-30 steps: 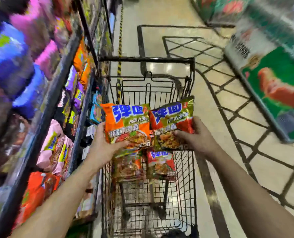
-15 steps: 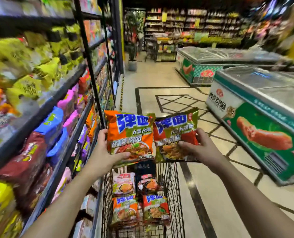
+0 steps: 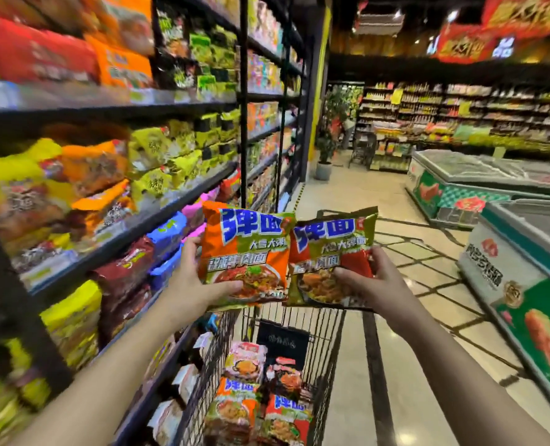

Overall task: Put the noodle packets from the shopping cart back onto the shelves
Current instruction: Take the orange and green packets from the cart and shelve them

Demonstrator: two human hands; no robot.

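Note:
My left hand grips an orange noodle packet by its lower left corner. My right hand grips a red and green noodle packet by its lower right side. Both packets are held upright, side by side and slightly overlapping, above the black wire shopping cart. Several more noodle packets lie in the cart's basket below. The shelves stacked with noodle packets run along my left.
Chest freezers line the right side of the aisle, with a second one further back. A potted plant stands at the far end of the shelf row. The tiled floor between cart and freezers is open.
The view has tilted up from the cart to the aisle and shelves. Both hands have lifted the two packets higher above the cart, still gripping them.

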